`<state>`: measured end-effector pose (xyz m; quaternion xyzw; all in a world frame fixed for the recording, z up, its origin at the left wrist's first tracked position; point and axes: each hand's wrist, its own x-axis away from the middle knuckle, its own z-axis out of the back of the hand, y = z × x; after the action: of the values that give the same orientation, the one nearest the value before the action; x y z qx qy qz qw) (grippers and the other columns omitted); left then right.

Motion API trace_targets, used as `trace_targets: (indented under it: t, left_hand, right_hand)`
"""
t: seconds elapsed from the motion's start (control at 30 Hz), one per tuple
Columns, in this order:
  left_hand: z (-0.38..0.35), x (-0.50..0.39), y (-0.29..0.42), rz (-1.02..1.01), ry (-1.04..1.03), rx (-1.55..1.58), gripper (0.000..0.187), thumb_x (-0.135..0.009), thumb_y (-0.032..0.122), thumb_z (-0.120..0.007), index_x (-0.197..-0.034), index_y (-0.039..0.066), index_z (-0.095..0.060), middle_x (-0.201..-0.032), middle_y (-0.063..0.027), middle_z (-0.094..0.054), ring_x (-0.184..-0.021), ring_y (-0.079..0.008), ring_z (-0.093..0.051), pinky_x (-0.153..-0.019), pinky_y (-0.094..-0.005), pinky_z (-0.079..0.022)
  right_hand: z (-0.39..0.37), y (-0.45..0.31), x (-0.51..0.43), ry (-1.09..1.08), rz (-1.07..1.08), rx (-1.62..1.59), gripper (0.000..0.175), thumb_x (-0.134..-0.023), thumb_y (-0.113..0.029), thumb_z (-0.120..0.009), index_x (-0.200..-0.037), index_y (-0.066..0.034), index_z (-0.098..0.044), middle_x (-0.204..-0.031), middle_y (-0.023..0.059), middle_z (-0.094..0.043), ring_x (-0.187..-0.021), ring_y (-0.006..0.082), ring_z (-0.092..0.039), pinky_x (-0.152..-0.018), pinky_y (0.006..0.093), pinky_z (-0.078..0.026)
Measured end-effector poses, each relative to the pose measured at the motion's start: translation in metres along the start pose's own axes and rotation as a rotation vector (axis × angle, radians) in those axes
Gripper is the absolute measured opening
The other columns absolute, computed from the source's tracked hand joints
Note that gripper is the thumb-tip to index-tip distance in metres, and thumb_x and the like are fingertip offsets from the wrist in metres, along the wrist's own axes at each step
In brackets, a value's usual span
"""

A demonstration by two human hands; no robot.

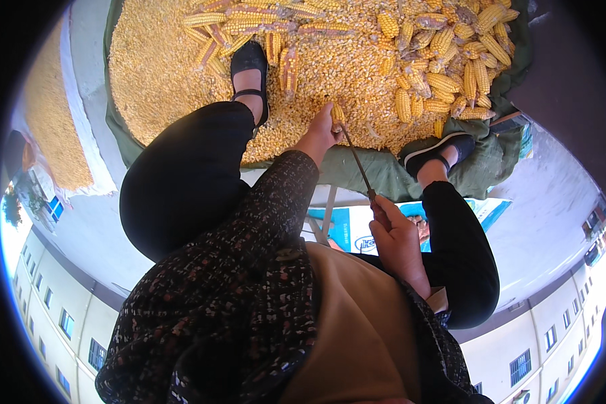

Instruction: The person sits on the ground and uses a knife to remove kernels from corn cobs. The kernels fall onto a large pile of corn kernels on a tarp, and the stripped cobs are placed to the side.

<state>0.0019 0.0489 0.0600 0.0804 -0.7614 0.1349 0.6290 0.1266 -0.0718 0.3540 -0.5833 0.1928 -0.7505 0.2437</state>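
My left hand [321, 130] grips an ear of corn [338, 114] above a layer of loose kernels [303, 113]. In my right hand [397, 238] is a screwdriver [357, 160], held by its reddish handle. Its long metal shaft slants up and left, and the tip meets the lower end of the ear near my left fingers. Whether the tip is pressed into the kernel rows is too small to tell. Partly stripped ears [247, 25] lie beyond my left foot. To the right is a heap of fuller yellow ears [444, 83].
A green cloth [384, 171] lies under the kernels. My feet in black shoes [250, 58] rest at either side of my hands. Between my legs lies a printed blue and white sack [351, 222] beside a metal leg [329, 207]. More grain [55, 111] is spread on a sheet at the left.
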Motion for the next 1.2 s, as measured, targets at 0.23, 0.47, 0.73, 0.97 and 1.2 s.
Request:
trace_targets:
  t: [0.23,0.47,0.73,0.97,1.2]
  left_hand:
    - [-0.004,-0.001,-0.005,-0.070,0.059,-0.014,0.041,-0.090,0.056,-0.051,-0.095,0.015,-0.053,-0.064,-0.0026,-0.050,-0.059,-0.0187,-0.055,-0.045,-0.0283,-0.035]
    - [-0.007,-0.006,-0.017,-0.139,0.084,0.058,0.038,-0.090,0.053,-0.051,-0.097,0.016,-0.055,-0.076,-0.0020,-0.052,-0.068,-0.0156,-0.050,-0.061,-0.0361,-0.042]
    - [-0.009,-0.014,-0.023,-0.232,0.162,0.129,0.043,-0.090,0.052,-0.049,-0.071,0.015,-0.042,-0.054,0.0000,-0.036,-0.044,-0.0162,-0.037,-0.046,-0.0354,-0.032]
    - [-0.009,-0.012,-0.017,-0.148,0.061,0.198,0.052,-0.090,0.056,-0.044,-0.058,0.017,-0.034,-0.048,0.0009,-0.029,-0.039,-0.0165,-0.031,-0.042,-0.0346,-0.026]
    - [-0.016,0.007,-0.015,-0.116,0.003,0.090,0.043,-0.091,0.054,-0.045,-0.068,0.018,-0.045,-0.053,0.0022,-0.038,-0.041,-0.0134,-0.034,-0.044,-0.0295,-0.030]
  right_hand:
    - [-0.003,0.006,-0.006,-0.001,-0.017,0.004,0.040,-0.085,-0.005,-0.052,-0.125,-0.0001,-0.055,-0.104,0.0217,-0.067,-0.096,0.0280,-0.067,-0.081,0.0326,-0.051]
    - [-0.015,0.009,-0.015,0.025,-0.072,0.030,0.037,-0.084,-0.007,-0.055,-0.120,0.0010,-0.058,-0.097,0.0205,-0.068,-0.086,0.0255,-0.068,-0.074,0.0331,-0.051]
    - [-0.021,0.006,-0.025,0.014,-0.020,0.132,0.035,-0.082,-0.007,-0.056,-0.116,0.0011,-0.059,-0.096,0.0208,-0.067,-0.083,0.0323,-0.066,-0.075,0.0352,-0.051]
    - [-0.026,0.016,-0.065,0.011,0.127,0.136,0.034,-0.081,-0.007,-0.056,-0.114,0.0016,-0.060,-0.100,0.0228,-0.064,-0.089,0.0371,-0.063,-0.078,0.0391,-0.051]
    - [-0.026,0.021,-0.122,-0.029,-0.029,0.107,0.042,-0.075,0.000,-0.063,-0.117,0.0045,-0.061,-0.093,0.0080,-0.067,-0.069,0.0096,-0.058,-0.058,0.0232,-0.046]
